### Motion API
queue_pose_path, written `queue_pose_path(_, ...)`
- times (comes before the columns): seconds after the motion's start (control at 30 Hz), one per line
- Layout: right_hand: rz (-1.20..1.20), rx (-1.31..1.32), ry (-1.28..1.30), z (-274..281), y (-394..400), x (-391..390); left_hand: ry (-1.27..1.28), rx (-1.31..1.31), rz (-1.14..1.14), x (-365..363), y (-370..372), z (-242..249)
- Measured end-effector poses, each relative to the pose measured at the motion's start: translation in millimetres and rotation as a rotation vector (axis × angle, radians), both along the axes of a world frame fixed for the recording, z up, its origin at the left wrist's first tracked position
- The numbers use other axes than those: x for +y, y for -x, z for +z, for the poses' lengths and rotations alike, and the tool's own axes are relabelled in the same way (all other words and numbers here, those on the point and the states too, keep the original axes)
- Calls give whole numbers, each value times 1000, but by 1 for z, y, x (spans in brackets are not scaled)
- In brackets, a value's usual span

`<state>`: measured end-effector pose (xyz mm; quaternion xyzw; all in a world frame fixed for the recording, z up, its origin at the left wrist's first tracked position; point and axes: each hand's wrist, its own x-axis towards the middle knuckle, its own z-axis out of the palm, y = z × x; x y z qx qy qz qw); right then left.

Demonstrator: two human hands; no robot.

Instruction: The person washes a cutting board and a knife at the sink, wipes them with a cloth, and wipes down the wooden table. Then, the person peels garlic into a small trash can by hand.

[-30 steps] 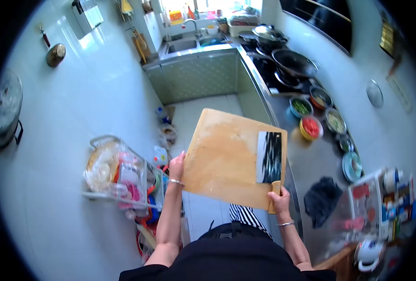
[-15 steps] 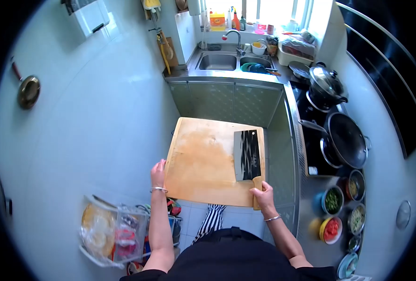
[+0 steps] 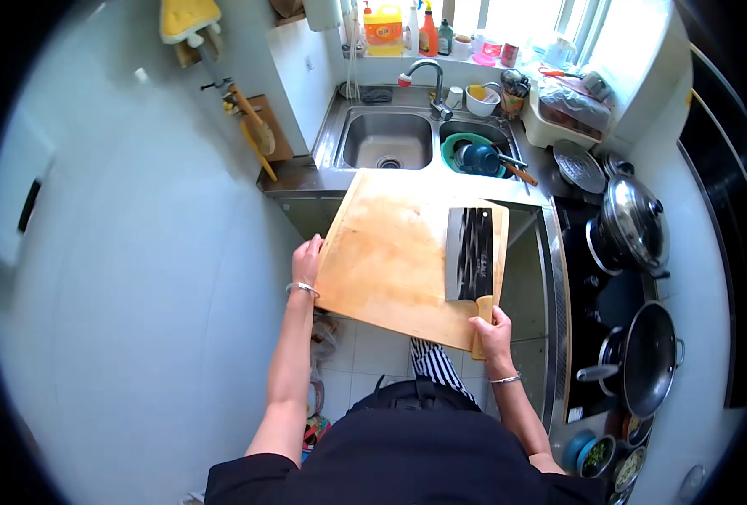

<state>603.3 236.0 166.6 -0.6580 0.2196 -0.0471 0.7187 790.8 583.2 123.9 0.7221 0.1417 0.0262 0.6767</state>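
A large wooden cutting board [image 3: 382,261] is held out level in front of me, its far edge close to the sink counter. My left hand [image 3: 307,261] grips the board's left edge, with the fingers partly hidden beneath it. At the near right corner, my right hand [image 3: 495,331] is closed round the board's edge, the thumb pressing on the wooden handle of a cleaver. That cleaver [image 3: 469,254] lies flat along the right side of the board, its dark patterned blade pointing away from me.
Ahead is a double sink [image 3: 387,139] with a faucet [image 3: 437,88]; a green basin [image 3: 458,151] with pans fills its right bowl. On the right, a lidded pot [image 3: 634,215] and a wok [image 3: 649,358] stand on the stove. Bowls of chopped food [image 3: 596,454] sit nearer me.
I have moved forward toward the sink with the board and cleaver. The board now slants slightly, and the stove and bowls have shifted nearer to my side. Both hands keep their hold.
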Motion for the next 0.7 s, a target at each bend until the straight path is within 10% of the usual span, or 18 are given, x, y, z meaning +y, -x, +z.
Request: queue_pose_path(0.7,29,293,22,-89,-317,3,-287,225,-394,-76,-459,-109)
